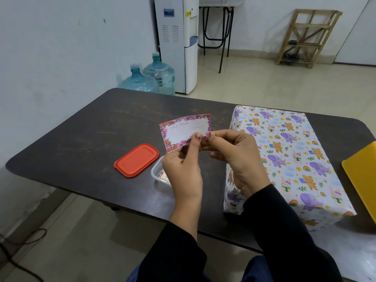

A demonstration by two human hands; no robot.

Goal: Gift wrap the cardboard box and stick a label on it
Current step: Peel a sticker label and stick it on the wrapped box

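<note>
"Two hands for one slip of paper?"

"Yes; take it from my left: the red lid (136, 160) lies flat on the table (81, 135); the clear tub (156, 174) sits just beside it, partly hidden under my wrist; then comes my left hand (183, 174), thumb and forefinger pinching the label (184, 132) at its lower right corner; my right hand (238, 159) pinches that same corner from the other side."

"Why the corner?"

"The label is light and thin; it bows in the air as I hold it; squeezed across the middle, I expect it would crease; if there is a backing to peel, I judge the corner is where it would part, though I cannot see one from here."

"And the box?"

"The wrapped box (289, 157) lies on the table just right of my hands, untouched, with paper on every face I can see; its top looks stiff and flat, a good bed for the label; the paper seems glossy, so I would press the label down from one edge to keep bubbles out; a yellow board (362, 176) shows at the far right edge."
</note>
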